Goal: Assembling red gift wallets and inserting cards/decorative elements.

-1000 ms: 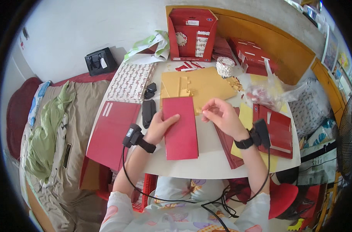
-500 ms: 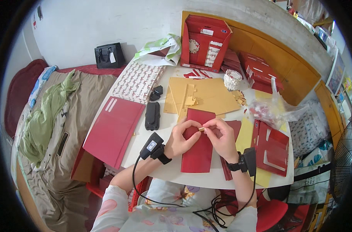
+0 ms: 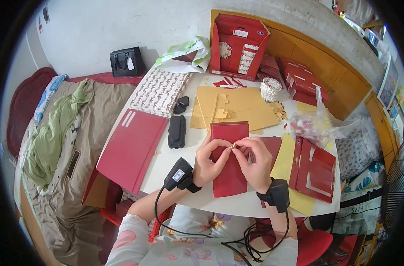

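My left hand [image 3: 208,164] and my right hand [image 3: 256,163] meet fingertip to fingertip over a folded red card sheet [image 3: 230,184]. Thumb and forefinger of each are closed in a pinch on one small tan piece [image 3: 234,145], too small to name exactly. The red sheet lies lengthwise on the white table, partly covered by my fingers. Beyond it are flat yellow-brown card sheets [image 3: 255,108] with small tan cut pieces [image 3: 221,114] on top.
Larger red sheets [image 3: 131,146] lie at left beside a black case [image 3: 177,132]. A red display box [image 3: 239,44] and a white roll [image 3: 270,89] stand at the back. To the right are a red cut-out card [image 3: 315,170], yellow paper [image 3: 279,162] and a clear plastic bag [image 3: 317,126].
The tan piece has turned from lying sideways to a more upright tilt between my fingertips. My right hand has rolled slightly, and the red sheet has shifted a little.
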{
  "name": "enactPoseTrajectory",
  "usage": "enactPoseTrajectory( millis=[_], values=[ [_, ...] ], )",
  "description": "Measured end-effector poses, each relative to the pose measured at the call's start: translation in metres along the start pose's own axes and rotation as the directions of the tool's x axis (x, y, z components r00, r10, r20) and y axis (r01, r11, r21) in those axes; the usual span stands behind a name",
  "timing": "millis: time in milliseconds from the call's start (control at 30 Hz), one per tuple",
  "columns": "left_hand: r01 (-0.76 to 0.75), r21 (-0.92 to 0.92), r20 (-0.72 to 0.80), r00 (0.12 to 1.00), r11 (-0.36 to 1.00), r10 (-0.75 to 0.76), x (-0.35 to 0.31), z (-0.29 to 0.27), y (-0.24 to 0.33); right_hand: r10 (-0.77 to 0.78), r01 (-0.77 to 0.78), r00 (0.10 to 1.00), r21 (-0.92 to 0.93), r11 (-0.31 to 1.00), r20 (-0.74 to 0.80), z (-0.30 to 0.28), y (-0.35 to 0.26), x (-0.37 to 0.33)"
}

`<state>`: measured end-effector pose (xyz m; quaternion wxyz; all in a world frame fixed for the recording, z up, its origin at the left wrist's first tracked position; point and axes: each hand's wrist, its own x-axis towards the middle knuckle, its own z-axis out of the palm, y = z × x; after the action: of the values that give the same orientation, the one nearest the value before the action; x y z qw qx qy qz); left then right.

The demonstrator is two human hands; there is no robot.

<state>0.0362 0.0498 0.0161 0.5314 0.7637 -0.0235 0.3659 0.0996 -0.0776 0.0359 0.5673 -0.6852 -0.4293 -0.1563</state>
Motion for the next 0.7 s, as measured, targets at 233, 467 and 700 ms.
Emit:
enactPoseTrajectory(
  millis=[233, 467, 700],
  values=[
    [-0.039, -0.007, 0.023, 0.999, 0.999, 0.039, -0.0009, -0.0002, 0.0016, 0.069, -0.074, 0.996, 0.102, 0.992, 0.051, -0.0059, 0.0057, 0.0020],
    [-0.059, 0.002, 0.028, 0.998, 0.998, 0.059, -0.0005, -0.0005, 0.0016, 0.150, -0.163, 0.985, 0.176, 0.971, 0.084, -0.0069, 0.0046, 0.0018],
    [-0.049, -0.006, 0.027, 0.998, 0.999, 0.049, 0.0001, -0.0003, 0.0016, 0.151, -0.165, 0.985, 0.188, 0.968, 0.085, -0.0065, 0.0081, 0.0000]
  ],
)
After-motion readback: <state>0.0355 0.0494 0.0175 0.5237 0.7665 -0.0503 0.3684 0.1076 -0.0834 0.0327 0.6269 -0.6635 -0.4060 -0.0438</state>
